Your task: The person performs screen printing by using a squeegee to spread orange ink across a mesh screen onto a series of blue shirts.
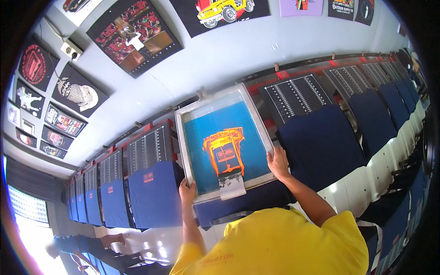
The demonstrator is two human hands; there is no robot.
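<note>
A screen-printing frame point(259, 133) with pale metal sides and blue mesh lies in front of me, slightly tilted in view. Orange ink point(241, 134) is smeared around a vehicle-shaped design in its mesh. A whitish strip point(233, 188) sticks to the near end and overlaps the rim. My left hand point(187, 190) is closed around the frame's near left corner. The right hand point(277, 163) grips the right side, farther up from the near corner. Dark blue fabric point(256, 200) shows below the near edge; how the frame rests on it is hidden.
Dark boards with white ruler marks point(298, 95) line the wall on both sides. Navy garments point(321, 142) cover their near parts; those at left point(153, 197) bear small red prints. A red and black rail runs behind. Another person point(80, 247) bends at lower left.
</note>
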